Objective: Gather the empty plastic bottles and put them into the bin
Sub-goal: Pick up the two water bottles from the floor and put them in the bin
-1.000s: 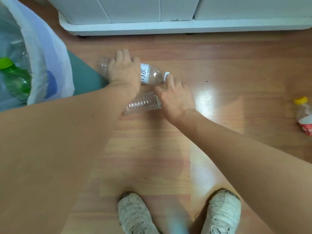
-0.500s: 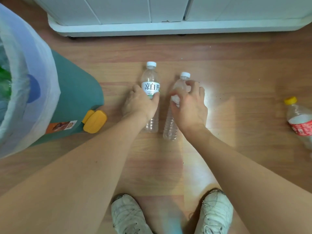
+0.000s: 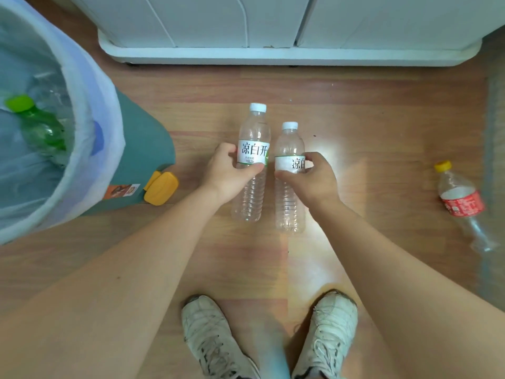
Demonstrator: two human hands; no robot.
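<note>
My left hand (image 3: 228,170) grips a clear empty bottle (image 3: 252,138) with a white cap and a white label, held upright above the wooden floor. Right beside it, my right hand (image 3: 314,179) grips a second clear bottle (image 3: 289,203) of the same kind, a little lower. The two bottles almost touch. At the left stands the teal bin (image 3: 142,149) lined with a pale plastic bag (image 3: 90,127); a green bottle (image 3: 38,124) lies inside it. Another clear bottle with a yellow cap and red label (image 3: 461,203) lies on the floor at the right.
A white cabinet base (image 3: 287,54) runs along the far side of the floor. The bin's yellow pedal (image 3: 161,188) sticks out toward my left arm. My two white shoes (image 3: 213,337) stand at the bottom of the view.
Both bottles lay on the floor a second ago under my hands. I have gripped one in each hand and lifted them upright, higher and closer to me than half a second ago.
</note>
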